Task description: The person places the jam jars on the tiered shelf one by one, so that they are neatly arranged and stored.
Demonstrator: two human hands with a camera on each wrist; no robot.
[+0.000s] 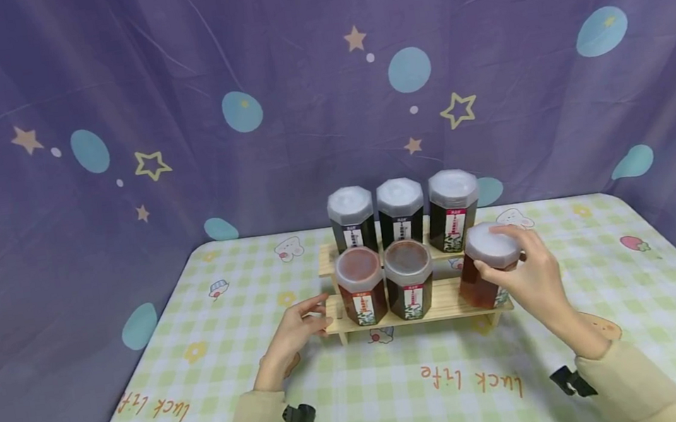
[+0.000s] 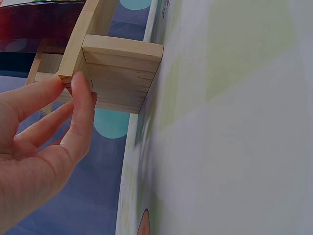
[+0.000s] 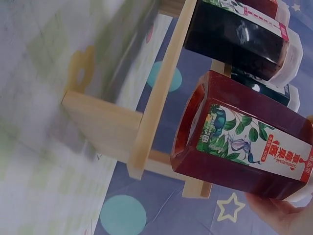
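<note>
My right hand [image 1: 535, 274] grips a jar of dark red syrup [image 3: 249, 142] by its white lid, thumb on the near side. The jar leans at the right end of the lower shelf, and in the right wrist view its base appears apart from the wood. At the left end, my left hand [image 1: 296, 330] pinches the corner of the two-tier wooden rack [image 2: 73, 54] between thumb and fingers. A reddish jar [image 1: 362, 286] and a darker jar [image 1: 410, 280] stand side by side on the lower shelf.
Three dark jars with white lids stand on the upper shelf: a left jar [image 1: 352, 220], a middle jar [image 1: 401, 213] and a right jar [image 1: 453, 210]. A green checked cloth [image 1: 364, 407] covers the table. Behind hangs a purple curtain [image 1: 304, 151].
</note>
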